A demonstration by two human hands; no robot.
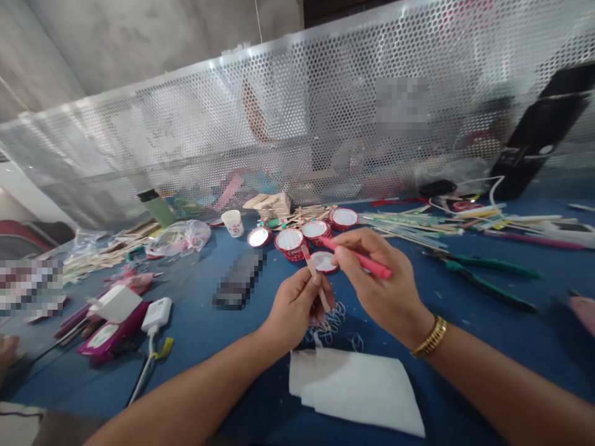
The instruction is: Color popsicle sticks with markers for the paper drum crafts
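My left hand (294, 308) is closed around a thin wooden stick (312, 267), holding it upright above the blue table (511, 347). My right hand (379, 282) grips a red marker pen (367, 263), its tip pointing left at the stick's upper end. Just behind the hands sit several small red-rimmed round caps (289, 240) with white insides. Coloured rubber bands (332, 322) lie under the hands.
A white folded cloth (357, 390) lies near the front edge. Green-handled pliers (483, 275) rest at the right, loose sticks (418, 226) behind them. A white charger (157, 314), magenta packets (109, 337) and a plastic bag (179, 237) are at the left. A perforated metal screen (297, 124) closes off the back.
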